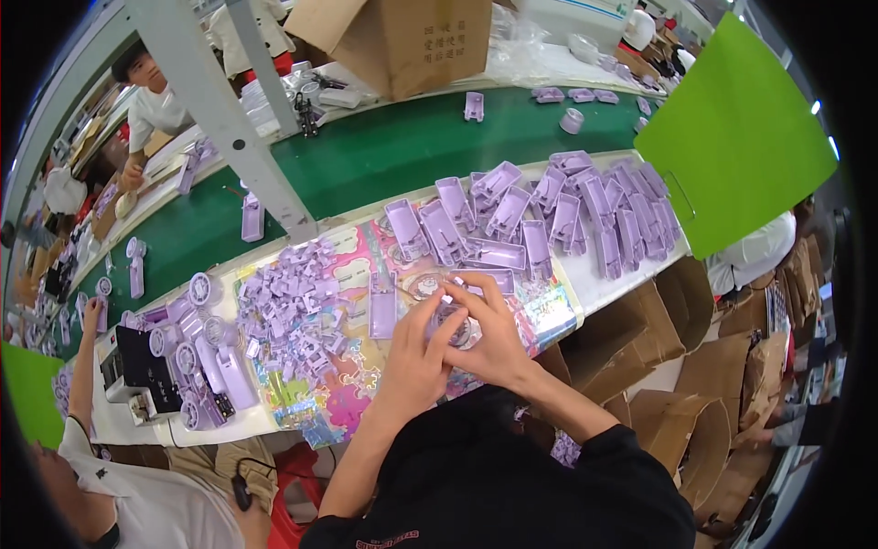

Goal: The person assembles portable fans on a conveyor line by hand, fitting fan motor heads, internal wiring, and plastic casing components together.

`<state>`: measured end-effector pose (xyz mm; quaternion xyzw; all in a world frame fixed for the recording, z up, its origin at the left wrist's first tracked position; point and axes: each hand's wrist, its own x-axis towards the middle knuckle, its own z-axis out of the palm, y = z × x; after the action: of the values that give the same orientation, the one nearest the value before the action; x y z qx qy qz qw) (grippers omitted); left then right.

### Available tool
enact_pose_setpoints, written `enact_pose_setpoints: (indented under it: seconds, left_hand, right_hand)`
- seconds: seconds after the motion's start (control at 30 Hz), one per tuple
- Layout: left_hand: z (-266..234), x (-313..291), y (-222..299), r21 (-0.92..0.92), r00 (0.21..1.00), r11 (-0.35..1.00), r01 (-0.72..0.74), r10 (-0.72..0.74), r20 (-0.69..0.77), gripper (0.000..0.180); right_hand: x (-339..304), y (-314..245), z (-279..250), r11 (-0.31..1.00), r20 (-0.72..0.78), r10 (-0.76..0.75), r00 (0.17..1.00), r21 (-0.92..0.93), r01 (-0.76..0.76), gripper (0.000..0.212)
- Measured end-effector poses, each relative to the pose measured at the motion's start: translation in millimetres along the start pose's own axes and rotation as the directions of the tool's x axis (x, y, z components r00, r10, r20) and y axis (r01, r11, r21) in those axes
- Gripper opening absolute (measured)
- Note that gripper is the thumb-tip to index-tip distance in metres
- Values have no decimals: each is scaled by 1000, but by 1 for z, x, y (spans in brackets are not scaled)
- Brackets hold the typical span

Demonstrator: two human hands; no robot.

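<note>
Both my hands meet over the front of the table, close to my body. My left hand (416, 357) has its fingers closed at the near left side of a round lilac part with a pale ribbed face (468, 333). My right hand (494, 334) wraps around that part from the right, hiding much of it. Small pale spots show at the fingertips; whether these are small pieces cannot be told. Just left of my hands lies a lilac rectangular shell (382, 306). A heap of small lilac plastic pieces (293, 306) spreads farther left on the colourful mat (352, 403).
Many lilac shells (512, 210) are piled behind my hands and rightward. A green conveyor belt (384, 142) runs beyond, past a metal post (229, 119). A green panel (732, 137) rises at right above cardboard boxes (631, 320). A co-worker (155, 494) sits left, near lilac handheld fans (187, 357).
</note>
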<state>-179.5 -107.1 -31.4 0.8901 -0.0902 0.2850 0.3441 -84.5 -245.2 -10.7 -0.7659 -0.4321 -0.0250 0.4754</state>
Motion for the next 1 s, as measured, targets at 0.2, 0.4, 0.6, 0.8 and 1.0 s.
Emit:
enact_pose_setpoints:
  seconds: [0.2,0.4,0.6,0.8,1.0]
  left_hand:
    - [-6,3,1,-280,981,955,100,-142,-132,68]
    - [-17,-12,-7,-994,743,-39,98,-662,99,62]
    - [-10,-29,-14,-922,709,-377,92,-625,326,67]
    - [-9,-20,-1,-915,520,-373,153,-757,396,61]
    - [-3,-28,-3,-902,521,-406,147,-743,419,49]
  right_hand:
    - [10,2,-11,900,-193,152,969,433,-55,55]
    - [2,-16,-41,992,-189,-129,974,-9,129,32]
    - [-3,-22,-34,983,0,-182,983,-20,182,47]
    - [-3,-19,-29,978,133,-199,971,-41,206,45]
    - [-2,-16,-27,987,225,-139,965,-46,153,48]
